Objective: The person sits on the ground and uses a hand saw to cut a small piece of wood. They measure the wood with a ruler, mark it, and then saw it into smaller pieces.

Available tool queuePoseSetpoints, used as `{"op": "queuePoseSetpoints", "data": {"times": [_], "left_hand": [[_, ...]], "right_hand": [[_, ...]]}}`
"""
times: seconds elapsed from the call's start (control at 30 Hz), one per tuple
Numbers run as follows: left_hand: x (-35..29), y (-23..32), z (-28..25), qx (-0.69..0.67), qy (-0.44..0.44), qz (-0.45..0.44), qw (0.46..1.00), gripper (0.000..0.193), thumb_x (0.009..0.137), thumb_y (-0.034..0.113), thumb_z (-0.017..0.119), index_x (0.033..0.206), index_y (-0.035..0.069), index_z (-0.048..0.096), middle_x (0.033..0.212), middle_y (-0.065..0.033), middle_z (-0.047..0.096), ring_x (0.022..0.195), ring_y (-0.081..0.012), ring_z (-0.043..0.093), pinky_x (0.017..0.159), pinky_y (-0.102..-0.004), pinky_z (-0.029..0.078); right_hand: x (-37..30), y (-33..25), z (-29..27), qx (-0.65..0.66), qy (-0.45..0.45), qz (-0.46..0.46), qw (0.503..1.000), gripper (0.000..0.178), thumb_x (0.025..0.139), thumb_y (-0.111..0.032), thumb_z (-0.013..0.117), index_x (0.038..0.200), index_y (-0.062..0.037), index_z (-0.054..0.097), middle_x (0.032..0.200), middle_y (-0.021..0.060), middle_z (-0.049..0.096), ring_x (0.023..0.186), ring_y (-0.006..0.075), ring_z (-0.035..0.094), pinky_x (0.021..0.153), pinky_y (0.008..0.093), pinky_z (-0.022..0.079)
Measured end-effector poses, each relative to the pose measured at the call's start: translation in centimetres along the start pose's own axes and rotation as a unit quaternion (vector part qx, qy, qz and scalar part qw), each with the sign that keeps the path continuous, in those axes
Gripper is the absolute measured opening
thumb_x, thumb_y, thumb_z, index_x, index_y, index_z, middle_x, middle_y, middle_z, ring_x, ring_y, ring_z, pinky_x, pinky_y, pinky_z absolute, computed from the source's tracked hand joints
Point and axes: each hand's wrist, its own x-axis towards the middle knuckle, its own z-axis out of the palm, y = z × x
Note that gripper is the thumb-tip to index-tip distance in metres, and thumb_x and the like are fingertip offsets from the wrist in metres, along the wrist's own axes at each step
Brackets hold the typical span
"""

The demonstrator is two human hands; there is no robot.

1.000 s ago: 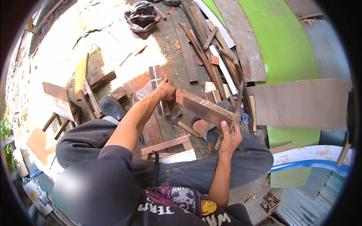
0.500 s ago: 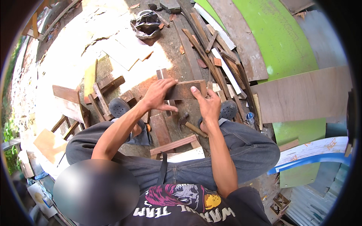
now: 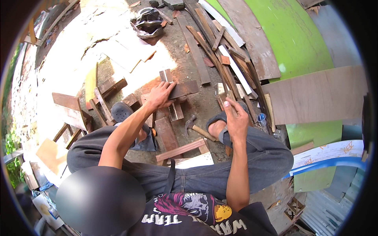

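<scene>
— Between the knees, what lies on the ground?

— Dark wooden boards. The left hand presses flat on a short dark board that lies across two upright-running planks; fingers are spread on its left end, not clenched round it. The board's right end sticks out free over bare dirt.

— And the right one?

— The right hand is raised above the right knee, fingers pinched together on something small; what it is, I cannot tell. Just beside it stands a light wooden strip.

— Any tool nearby?

— A hammer lies on the ground between the two sandalled feet, head toward the planks, handle toward the right foot.

— Room to move?

— Tight. A heap of long slats hems in the right side, leaning against a green curved panel, with a brown plywood sheet below it. Left, more offcuts crowd the sunlit ground. Open dirt shows only ahead of the board.

— Packages or labels?

— A crumpled dark bag at the far edge, and a small plastic bottle with a blue cap by the plywood.
</scene>
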Motion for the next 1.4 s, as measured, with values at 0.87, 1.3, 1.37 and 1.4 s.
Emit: {"op": "queuePoseSetpoints", "data": {"times": [0.87, 1.3, 1.37, 1.4], "left_hand": [[5.7, 1.4, 5.0, -0.015, 0.074, -0.259, 0.963, 0.044, 0.098, 0.038, 0.043, 0.109, 0.001, 0.064, 0.109, -0.0206, 0.066, 0.107, -0.0367, 0.062, 0.091, -0.0541, 0.044], [7.0, 1.8, 4.1, -0.052, 0.061, -0.387, 0.919, 0.048, 0.1, 0.041, 0.041, 0.103, 0.005, 0.074, 0.114, -0.0141, 0.071, 0.113, -0.032, 0.064, 0.099, -0.0504, 0.043], [7.2, 2.2, 3.9, -0.049, 0.057, -0.385, 0.92, 0.045, 0.098, 0.038, 0.042, 0.102, 0.006, 0.075, 0.113, -0.0126, 0.072, 0.113, -0.0302, 0.064, 0.099, -0.0485, 0.043], [7.2, 2.1, 4.1, -0.05, 0.059, -0.381, 0.921, 0.045, 0.098, 0.038, 0.043, 0.102, 0.006, 0.075, 0.112, -0.0127, 0.072, 0.113, -0.0301, 0.064, 0.099, -0.0484, 0.043]], "right_hand": [[-6.4, 7.4, 8.4, 0.059, -0.062, -0.024, 0.996, 0.04, 0.096, -0.016, 0.062, 0.127, 0.0091, 0.063, 0.118, 0.0287, 0.069, 0.107, 0.0384, 0.07, 0.091, 0.0382, 0.054], [-6.5, 8.4, 7.4, 0.141, -0.192, 0.236, 0.942, 0.043, 0.099, -0.012, 0.058, 0.138, 0.0064, 0.057, 0.128, 0.0221, 0.068, 0.116, 0.0254, 0.066, 0.099, 0.0346, 0.05], [-6.1, 8.8, 7.9, 0.121, -0.171, 0.198, 0.958, 0.043, 0.1, -0.013, 0.058, 0.139, 0.0058, 0.057, 0.131, 0.022, 0.066, 0.119, 0.0248, 0.064, 0.101, 0.0339, 0.049], [-5.9, 8.9, 8.1, 0.114, -0.162, 0.188, 0.962, 0.043, 0.101, -0.014, 0.059, 0.139, 0.0056, 0.057, 0.132, 0.0219, 0.066, 0.12, 0.0247, 0.064, 0.102, 0.0336, 0.048]]}}
